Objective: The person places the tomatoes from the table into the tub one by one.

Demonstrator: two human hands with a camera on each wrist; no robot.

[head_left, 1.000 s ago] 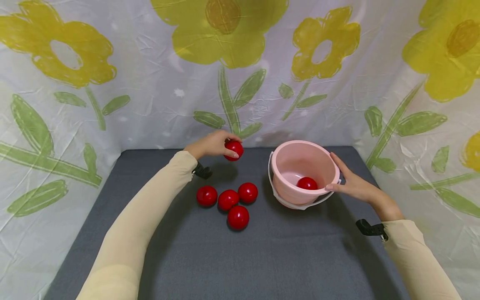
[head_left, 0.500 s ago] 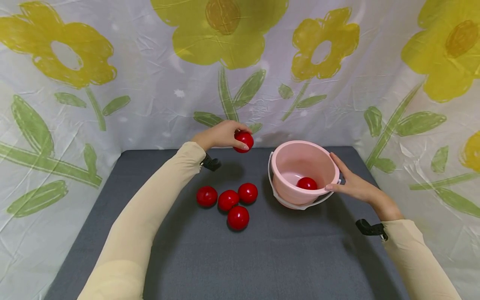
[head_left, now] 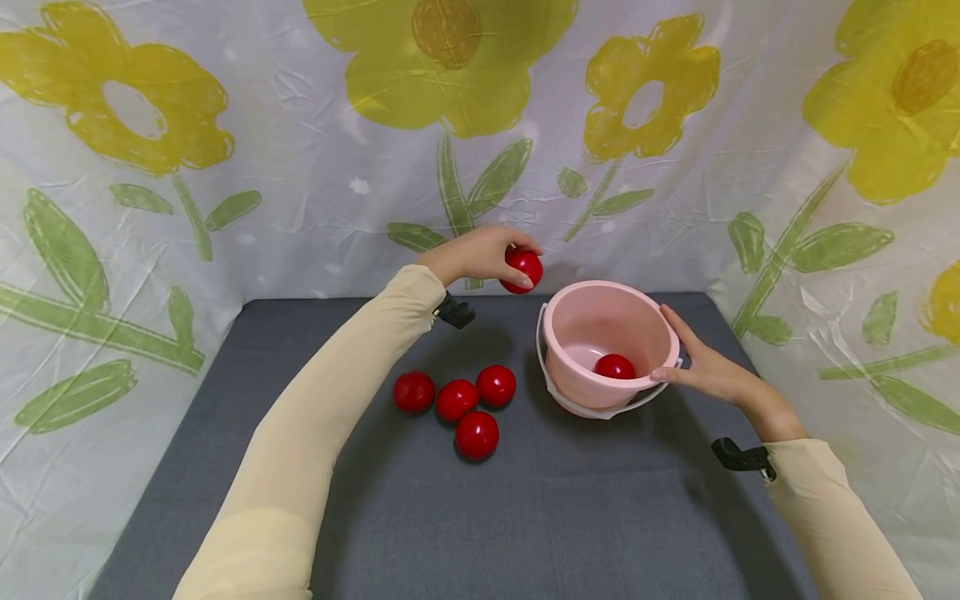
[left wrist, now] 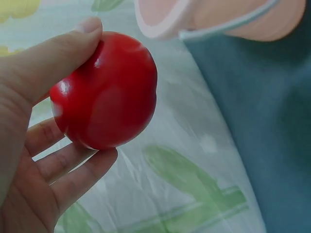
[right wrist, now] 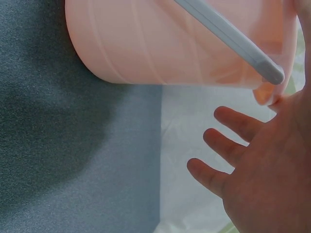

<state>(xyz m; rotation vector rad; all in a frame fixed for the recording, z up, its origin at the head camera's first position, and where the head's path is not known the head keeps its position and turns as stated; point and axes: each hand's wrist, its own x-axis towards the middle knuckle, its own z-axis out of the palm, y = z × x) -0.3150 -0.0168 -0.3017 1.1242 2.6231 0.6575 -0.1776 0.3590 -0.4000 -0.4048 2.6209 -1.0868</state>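
Over the last second, the left hand has carried its red ball up and rightward, from above the back of the table to just beside the pink bucket. The ball now hangs off the table, left of the bucket and a little higher than the rim, apart from it; the left wrist view shows a gap between the two. Thumb and fingers are curled around the ball, only as wide as it needs. Meanwhile the right hand has stayed at the bucket's right side, thumb at the near rim, with three fingers spread and clear of the wall in the right wrist view, past the white handle; how firmly it presses is hard to tell. The second ball lies unmoved inside the bucket, and four more red balls remain clustered on the table. For the work in hand, I judge the carry to be nearly across, yet the ball is not over the mouth, so one ball counts as inside.
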